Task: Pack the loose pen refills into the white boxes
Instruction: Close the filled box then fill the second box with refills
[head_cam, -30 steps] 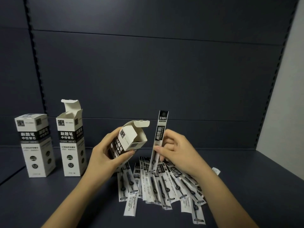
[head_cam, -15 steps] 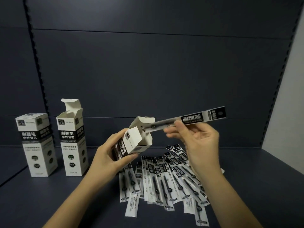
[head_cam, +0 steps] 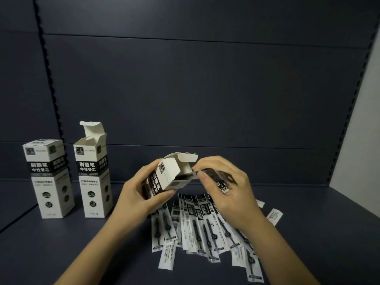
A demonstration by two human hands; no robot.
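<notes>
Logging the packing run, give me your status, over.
Left hand grips tilted open box. Right hand pinches refill partway into box mouth. Loose refills fanned below. Nothing blocking.

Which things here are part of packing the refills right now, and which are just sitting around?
In use:
- left hand gripping the open white box
- right hand feeding a wrapped refill into its mouth
- loose refills on the shelf, waiting

Standing by:
- open-flap box, upright
- closed box, far left
</notes>
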